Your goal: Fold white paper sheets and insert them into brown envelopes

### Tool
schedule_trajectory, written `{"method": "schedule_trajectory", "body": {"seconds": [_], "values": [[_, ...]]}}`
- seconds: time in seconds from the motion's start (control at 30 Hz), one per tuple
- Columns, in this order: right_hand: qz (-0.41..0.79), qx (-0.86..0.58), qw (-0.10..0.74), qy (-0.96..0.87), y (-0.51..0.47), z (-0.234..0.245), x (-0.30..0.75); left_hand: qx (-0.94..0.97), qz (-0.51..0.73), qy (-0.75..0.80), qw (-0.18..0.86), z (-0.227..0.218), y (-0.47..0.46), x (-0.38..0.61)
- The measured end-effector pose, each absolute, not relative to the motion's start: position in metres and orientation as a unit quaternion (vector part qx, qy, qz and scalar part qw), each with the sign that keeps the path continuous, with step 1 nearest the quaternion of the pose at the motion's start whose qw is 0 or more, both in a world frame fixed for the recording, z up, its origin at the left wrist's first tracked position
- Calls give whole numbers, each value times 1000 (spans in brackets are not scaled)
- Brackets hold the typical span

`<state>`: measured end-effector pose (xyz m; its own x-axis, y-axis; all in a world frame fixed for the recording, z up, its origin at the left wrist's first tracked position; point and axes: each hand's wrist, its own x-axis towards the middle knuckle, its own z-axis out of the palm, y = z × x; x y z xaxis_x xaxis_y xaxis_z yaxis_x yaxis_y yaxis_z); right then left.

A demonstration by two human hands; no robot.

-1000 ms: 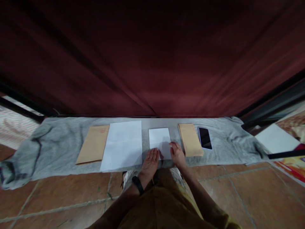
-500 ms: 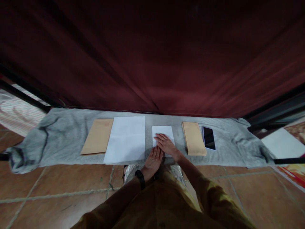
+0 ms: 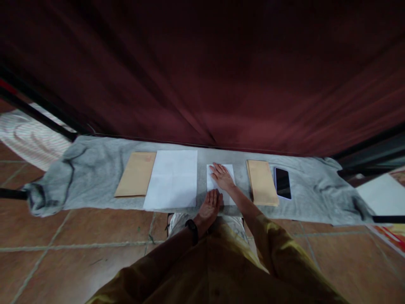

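A folded white sheet of paper (image 3: 230, 194) lies on the grey cloth in front of me, partly hidden under my hands. My right hand (image 3: 222, 176) rests flat on its upper part, fingers stretched out towards the far left. Over the near left edge of the sheet lies my left hand (image 3: 209, 209), fingers extended and a dark watch on the wrist. Just left of them is larger white paper (image 3: 173, 179), flat on the cloth. Neither hand grips anything.
Brown envelopes (image 3: 136, 174) lie at the left, partly beside the large paper. A second pile of brown envelopes (image 3: 262, 182) and a phone (image 3: 282, 183) are to the right. Grey cloth (image 3: 95, 173) covers the narrow surface; a dark red curtain (image 3: 202, 93) hangs behind it.
My right hand has slid away from me, up the folded sheet, and apart from my left hand. The left hand stays at the near edge. The whole view has tilted slightly.
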<state>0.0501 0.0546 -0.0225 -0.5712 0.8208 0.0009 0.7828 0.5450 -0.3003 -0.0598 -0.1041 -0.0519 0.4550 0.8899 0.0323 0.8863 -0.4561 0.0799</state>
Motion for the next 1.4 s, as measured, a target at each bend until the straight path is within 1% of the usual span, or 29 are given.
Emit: {"method": "schedule_trajectory", "body": {"seconds": [0.13, 0.27, 0.5, 0.67, 0.8, 0.93, 1.13, 1.4], "values": [[149, -474, 108, -861, 53, -21, 52, 853, 25, 520, 14, -46, -105, -58], [156, -476, 135, -855, 29, -22, 72, 852, 12, 523, -5, -41, -104, -56], [131, -465, 104, -869, -35, -37, 126, 848, 9, 529, -3, -37, -105, -55], [77, -481, 130, -863, -56, -45, 145, 852, -16, 524, -6, -32, -105, -59], [55, -473, 157, -865, -66, -49, 152, 850, -9, 527, 30, -24, -103, -70], [66, -451, 168, -874, -74, -46, 160, 826, 10, 559, 72, -17, -100, -82], [108, -430, 178, -878, -76, -38, 166, 800, 44, 585, 124, -8, -94, -92], [215, -436, 274, -830, -68, -36, 173, 760, 148, 594, 220, 0, -94, -108]]}}
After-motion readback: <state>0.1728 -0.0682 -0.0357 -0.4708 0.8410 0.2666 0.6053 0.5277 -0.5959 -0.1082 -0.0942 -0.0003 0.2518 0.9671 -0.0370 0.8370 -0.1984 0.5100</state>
